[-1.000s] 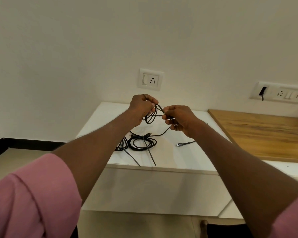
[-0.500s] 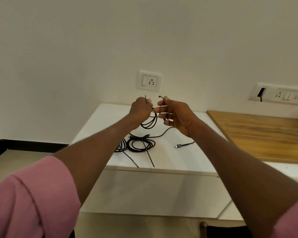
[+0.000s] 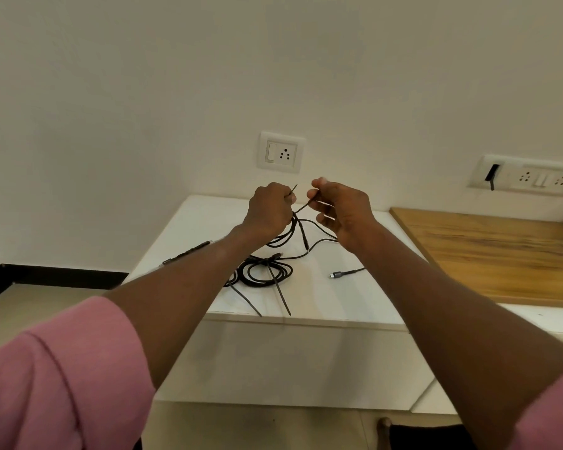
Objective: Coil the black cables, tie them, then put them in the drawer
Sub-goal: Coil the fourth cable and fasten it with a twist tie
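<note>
Black cable (image 3: 290, 232) coil gripped in left hand (image 3: 268, 207) | right hand (image 3: 342, 211) pinched its thin tie (image 3: 303, 207) | tied coil (image 3: 264, 272) lay on white worktop (image 3: 355, 303)

Cables (image 3: 267, 272) are all black, one ending in a grey plug (image 3: 338, 273). They sit on a plain white cabinet top (image 3: 355, 300), and next to it the counter (image 3: 501, 251) is a streaky brown wood grain. Sleeves (image 3: 56, 384) are pink, wall (image 3: 176, 76) off-white, sockets (image 3: 281, 152) white.
</note>
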`<state>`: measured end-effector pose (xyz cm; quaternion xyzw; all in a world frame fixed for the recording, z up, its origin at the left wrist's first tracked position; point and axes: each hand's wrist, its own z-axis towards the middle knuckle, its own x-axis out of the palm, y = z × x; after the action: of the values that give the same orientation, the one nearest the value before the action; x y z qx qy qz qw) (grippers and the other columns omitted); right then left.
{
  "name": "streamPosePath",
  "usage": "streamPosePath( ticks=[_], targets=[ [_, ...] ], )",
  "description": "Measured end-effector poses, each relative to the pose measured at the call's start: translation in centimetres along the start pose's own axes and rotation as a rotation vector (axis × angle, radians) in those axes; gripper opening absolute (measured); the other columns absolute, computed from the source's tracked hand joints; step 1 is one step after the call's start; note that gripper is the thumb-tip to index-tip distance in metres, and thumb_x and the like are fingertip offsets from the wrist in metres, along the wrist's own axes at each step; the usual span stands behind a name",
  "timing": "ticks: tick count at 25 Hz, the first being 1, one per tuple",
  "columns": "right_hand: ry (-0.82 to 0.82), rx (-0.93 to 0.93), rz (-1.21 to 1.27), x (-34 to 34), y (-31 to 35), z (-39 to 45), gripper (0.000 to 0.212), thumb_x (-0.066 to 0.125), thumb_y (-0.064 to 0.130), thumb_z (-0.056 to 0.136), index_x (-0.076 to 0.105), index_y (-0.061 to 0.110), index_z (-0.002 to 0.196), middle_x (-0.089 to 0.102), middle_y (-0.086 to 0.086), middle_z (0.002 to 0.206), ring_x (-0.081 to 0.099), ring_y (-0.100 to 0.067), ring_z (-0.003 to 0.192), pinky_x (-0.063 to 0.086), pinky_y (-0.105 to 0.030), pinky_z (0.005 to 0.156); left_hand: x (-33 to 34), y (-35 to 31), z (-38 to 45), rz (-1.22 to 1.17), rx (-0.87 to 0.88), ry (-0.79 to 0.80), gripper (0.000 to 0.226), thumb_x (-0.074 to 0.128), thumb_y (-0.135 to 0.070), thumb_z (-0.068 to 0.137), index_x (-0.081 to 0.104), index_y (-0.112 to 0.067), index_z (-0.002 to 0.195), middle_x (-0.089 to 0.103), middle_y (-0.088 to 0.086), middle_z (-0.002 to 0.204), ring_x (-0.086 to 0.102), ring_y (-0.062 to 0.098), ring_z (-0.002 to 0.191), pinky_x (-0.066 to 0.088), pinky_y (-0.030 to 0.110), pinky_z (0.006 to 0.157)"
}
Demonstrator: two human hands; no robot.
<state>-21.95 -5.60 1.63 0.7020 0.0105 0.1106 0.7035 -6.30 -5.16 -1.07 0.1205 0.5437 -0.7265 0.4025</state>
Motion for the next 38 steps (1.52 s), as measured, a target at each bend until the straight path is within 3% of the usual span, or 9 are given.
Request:
streamPosePath(
  ticks=[4,7,9,13,20,27,33,38],
  targets=[
    [-0.051,0.057,0.169,-0.1,0.2,0.4,0.022,0.064,0.034,0.102,0.076,0.016,0.104,0.076,0.001,0.084,0.072,-0.015,0.080,0.049,-0.027,0.067,-0.1,-0.1,-0.2,-0.010,0.044,-0.013,0.026,0.050,-0.014,0.103,0.066,-0.012,0.082,0.064,0.000,0.073,0.071,0.026,0.069,0.055,0.036,0.069],
    [-0.032,0.064,0.075,-0.5,0.0,0.2,0.020,0.069,0.028,0.099,0.074,0.015,0.113,0.079,0.001,0.084,0.074,-0.015,0.081,0.049,-0.027,0.068,-0.1,-0.2,-0.4,0.049,0.103,-0.014,0.026,0.049,-0.016,0.105,0.062,-0.014,0.083,0.057,-0.003,0.069,0.065,0.026,0.070,0.046,0.033,0.067],
    [0.003,0.054,-0.018,-0.7,0.0,0.1,0.025,0.073,0.027,0.096,0.073,0.014,0.117,0.080,-0.001,0.089,0.075,-0.015,0.084,0.048,-0.028,0.069,-0.2,-0.4,-0.5,0.079,0.135,-0.011,0.028,0.048,-0.020,0.106,0.066,-0.007,0.088,0.062,0.003,0.073,0.064,0.030,0.072,0.048,0.038,0.069],
    [0.016,0.020,-0.090,-0.7,-0.1,0.0,0.022,0.078,0.023,0.092,0.075,0.012,0.111,0.080,-0.003,0.090,0.074,-0.014,0.084,0.048,-0.030,0.074,-0.2,-0.7,-0.8,0.123,0.182,-0.007,0.029,0.049,-0.021,0.107,0.070,-0.006,0.094,0.062,0.006,0.070,0.063,0.031,0.073,0.047,0.039,0.067],
    [0.045,-0.035,-0.143,-0.5,-0.4,-0.1,0.025,0.074,0.021,0.095,0.076,0.003,0.113,0.079,-0.004,0.089,0.073,-0.014,0.081,0.050,-0.030,0.074,-0.1,-1.2,-0.9,0.180,0.195,0.011,0.033,0.042,-0.015,0.104,0.051,-0.018,0.071,0.056,0.006,0.066,0.055,0.032,0.068,0.037,0.035,0.058],
    [0.044,-0.037,-0.211,-0.4,-0.2,-0.4,0.015,0.069,0.022,0.099,0.076,0.009,0.105,0.076,-0.001,0.082,0.072,-0.013,0.078,0.048,-0.029,0.072,-0.1,-1.2,-0.9,0.177,0.216,0.011,0.031,0.045,-0.015,0.105,0.058,-0.012,0.077,0.060,0.008,0.069,0.059,0.033,0.070,0.047,0.042,0.064],
    [0.034,-0.077,-0.208,-0.3,-0.1,-0.7,0.014,0.065,0.023,0.101,0.075,0.017,0.094,0.076,0.000,0.083,0.070,-0.013,0.080,0.046,-0.030,0.073,-0.1,-1.1,-0.7,0.173,0.195,0.004,0.028,0.048,-0.023,0.106,0.066,-0.014,0.087,0.063,0.006,0.074,0.059,0.030,0.074,0.039,0.034,0.063],
    [0.030,-0.079,-0.219,-0.3,0.0,-0.7,0.012,0.065,0.023,0.101,0.075,0.017,0.098,0.075,0.000,0.081,0.070,-0.013,0.079,0.045,-0.029,0.070,-0.2,-1.0,-0.6,0.193,0.196,0.008,0.030,0.048,-0.020,0.106,0.054,-0.021,0.077,0.057,0.003,0.069,0.057,0.030,0.072,0.036,0.034,0.061]
  ],
)
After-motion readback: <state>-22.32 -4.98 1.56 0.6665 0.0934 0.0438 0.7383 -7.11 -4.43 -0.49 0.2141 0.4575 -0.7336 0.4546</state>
